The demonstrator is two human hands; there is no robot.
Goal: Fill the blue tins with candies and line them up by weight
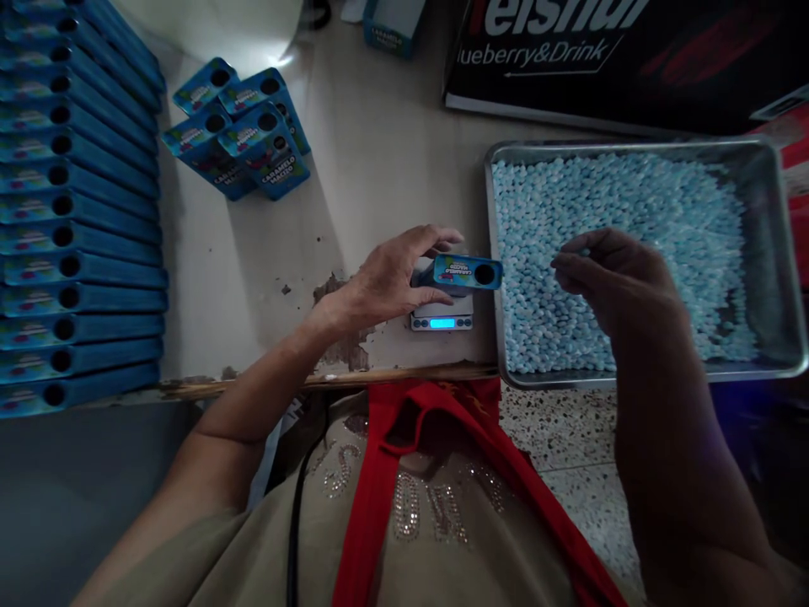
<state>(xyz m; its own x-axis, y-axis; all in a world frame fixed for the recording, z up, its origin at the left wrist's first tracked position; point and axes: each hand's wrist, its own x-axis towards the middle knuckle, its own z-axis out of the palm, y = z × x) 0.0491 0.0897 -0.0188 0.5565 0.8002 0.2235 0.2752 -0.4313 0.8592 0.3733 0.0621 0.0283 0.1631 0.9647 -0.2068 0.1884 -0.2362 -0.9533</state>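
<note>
A small blue box [468, 271] with a dark round spot on its top stands over a small white scale [442, 322] whose display glows blue. My left hand [404, 274] curves around the box from the left, thumb in front and fingers behind; whether it presses on the box is hard to tell. Over a metal tray [632, 384] my right hand [610, 274] has thumb and fingertips pinched on a pale blue candy [585, 251]. Many light blue and white candies [543, 329] fill much of the tray, right of the scale.
Blue boxes [114, 278] stand in a long row at the left. Several more boxes [275, 160] stand grouped at the upper left, near a pale round container [221, 25]. A large black carton [569, 67] lies behind the tray. The worn wooden table edge [404, 375] runs in front.
</note>
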